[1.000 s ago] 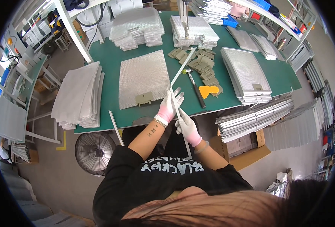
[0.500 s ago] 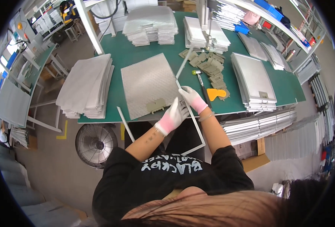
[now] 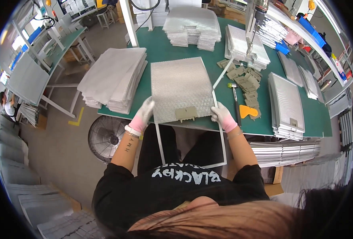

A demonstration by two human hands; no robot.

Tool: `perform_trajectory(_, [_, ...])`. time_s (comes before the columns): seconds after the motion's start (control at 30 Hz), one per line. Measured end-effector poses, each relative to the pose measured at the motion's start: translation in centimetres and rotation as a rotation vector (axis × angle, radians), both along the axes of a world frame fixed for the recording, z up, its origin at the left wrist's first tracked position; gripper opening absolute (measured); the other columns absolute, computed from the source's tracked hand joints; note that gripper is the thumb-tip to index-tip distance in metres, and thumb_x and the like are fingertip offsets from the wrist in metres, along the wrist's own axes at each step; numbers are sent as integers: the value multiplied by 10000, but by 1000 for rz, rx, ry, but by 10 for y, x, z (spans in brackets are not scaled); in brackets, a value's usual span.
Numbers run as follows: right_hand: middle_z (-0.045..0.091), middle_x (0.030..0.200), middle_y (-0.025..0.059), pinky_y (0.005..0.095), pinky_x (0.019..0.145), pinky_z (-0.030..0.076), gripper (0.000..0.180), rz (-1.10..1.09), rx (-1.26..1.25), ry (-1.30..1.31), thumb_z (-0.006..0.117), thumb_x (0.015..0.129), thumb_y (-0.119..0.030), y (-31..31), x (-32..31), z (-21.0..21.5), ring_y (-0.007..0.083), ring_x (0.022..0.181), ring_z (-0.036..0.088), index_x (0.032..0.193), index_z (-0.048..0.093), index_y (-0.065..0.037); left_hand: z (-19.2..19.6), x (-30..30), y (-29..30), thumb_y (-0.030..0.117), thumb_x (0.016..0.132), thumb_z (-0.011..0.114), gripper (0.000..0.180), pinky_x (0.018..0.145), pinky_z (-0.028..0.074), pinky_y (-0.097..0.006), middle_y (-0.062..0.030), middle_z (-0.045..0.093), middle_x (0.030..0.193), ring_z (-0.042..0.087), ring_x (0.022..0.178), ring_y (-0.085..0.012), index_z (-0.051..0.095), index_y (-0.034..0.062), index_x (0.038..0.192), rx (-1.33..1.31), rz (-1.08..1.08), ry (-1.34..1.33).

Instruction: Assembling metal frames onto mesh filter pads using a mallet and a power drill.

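Observation:
A silver mesh sheet [image 3: 180,85] lies at the front of the green table, with a beige-grey plastic plate [image 3: 186,113] at its near edge. A thin white frame [image 3: 221,145] reaches from the sheet back over my lap, and one bar [image 3: 224,73] of it slants away at the far right. My left hand [image 3: 143,112], in a white and pink glove, is closed on the sheet's left edge; its fingertips are partly hidden. On the right side, my right hand [image 3: 223,116], gloved alike, has its fingers curled round the frame bar beside the sheet.
Right of the sheet lie a hammer [image 3: 235,101], an orange scraper [image 3: 248,112] and a heap of beige-grey plates [image 3: 248,81]. Mesh stacks stand at left [image 3: 114,75] and back [image 3: 192,26]. Finished-looking framed panels [image 3: 287,103] are piled at right. A floor fan [image 3: 108,139] stands below.
My left hand has left the right hand's side and moved to the sheet's left edge. My right hand stays by the right frame bar. The whole view has shifted.

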State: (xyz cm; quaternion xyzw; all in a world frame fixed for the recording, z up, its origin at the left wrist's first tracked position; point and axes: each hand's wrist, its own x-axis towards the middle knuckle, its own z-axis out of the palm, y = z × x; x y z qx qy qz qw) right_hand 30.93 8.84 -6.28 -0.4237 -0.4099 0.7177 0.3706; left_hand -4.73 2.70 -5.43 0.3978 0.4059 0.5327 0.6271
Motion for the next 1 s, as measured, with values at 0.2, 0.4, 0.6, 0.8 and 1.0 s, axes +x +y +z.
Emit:
perform_trajectory(0.2, [402,749,2,269,508,358,111,-65,17,4,520,972,-93,-36,14,0,92,544,366,1052,451,-59,-17,1,-5,-37,713,739,1155,1186,223,-338,-150,110,1611,202,1476,-225,-41,21,1564,235,-189,189])
perform_trajectory(0.4, [408,773,-1,270,525,375,135,-143,76,25,503,993,-104,-68,24,-9,90,559,372,1099,442,-48,-17,22,-20,-103,777,677,1032,971,479,-299,-136,460,1429,578,1164,-165,33,43,1570,137,-70,-52])
perform_trajectory(0.6, [406,773,2,270,529,371,111,-182,125,75,495,1000,-106,-81,27,-9,90,565,372,1069,429,-49,-13,26,-29,-112,806,655,944,917,505,-286,-145,488,1400,610,1104,-153,113,45,1562,101,-7,-13])
perform_trajectory(0.8, [405,772,3,266,531,363,88,-223,166,51,483,996,-67,-90,29,-6,87,566,370,1057,421,-52,8,35,-38,-64,837,615,950,1137,274,-342,-179,129,1603,251,1443,-222,23,47,1571,247,-13,159])
perform_trajectory(1.0, [397,754,5,263,530,364,84,-239,221,48,468,989,-35,-102,30,4,89,569,379,1053,415,-52,21,30,-45,7,876,572,981,1207,-12,-373,-163,-97,1640,-96,1518,-258,-133,51,1556,345,-147,210])
